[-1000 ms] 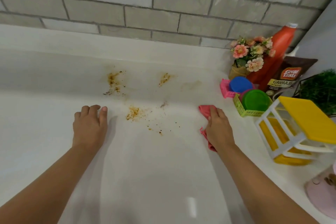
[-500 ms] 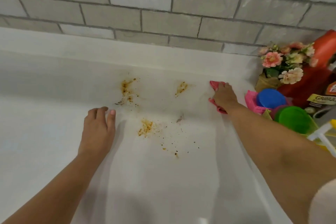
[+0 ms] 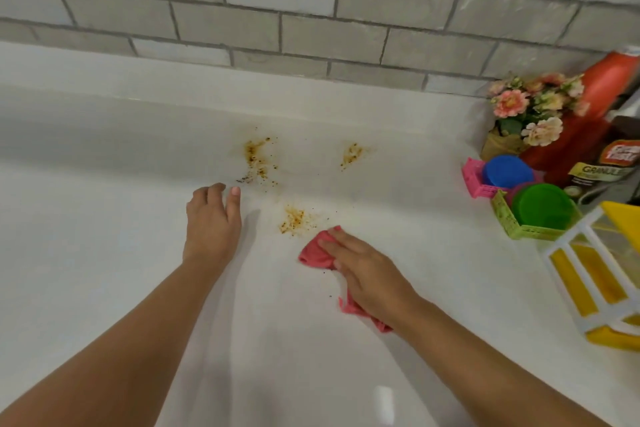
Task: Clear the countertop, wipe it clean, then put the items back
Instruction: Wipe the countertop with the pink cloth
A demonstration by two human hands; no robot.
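The white countertop (image 3: 104, 253) carries three brown-orange stains: one at the back left (image 3: 256, 159), one at the back middle (image 3: 351, 153) and one nearer me (image 3: 294, 218). My right hand (image 3: 367, 274) presses flat on a pink cloth (image 3: 315, 253), just right of and below the near stain. Part of the cloth sticks out behind my wrist. My left hand (image 3: 213, 222) rests palm down on the counter, fingers straight, left of the near stain and just below the back left one.
At the right edge stand a flower pot (image 3: 523, 114), an orange bottle (image 3: 602, 104), a dark granules pouch (image 3: 602, 170), a pink basket with a blue lid (image 3: 498, 173), a green basket with a green lid (image 3: 536, 211) and a yellow-white rack (image 3: 595, 274). A grey tiled wall (image 3: 311, 10) runs along the back.
My right hand has dragged the pink cloth from the back of the counter near the pink basket toward me and left, beside the near stain. The left hand stays planted.
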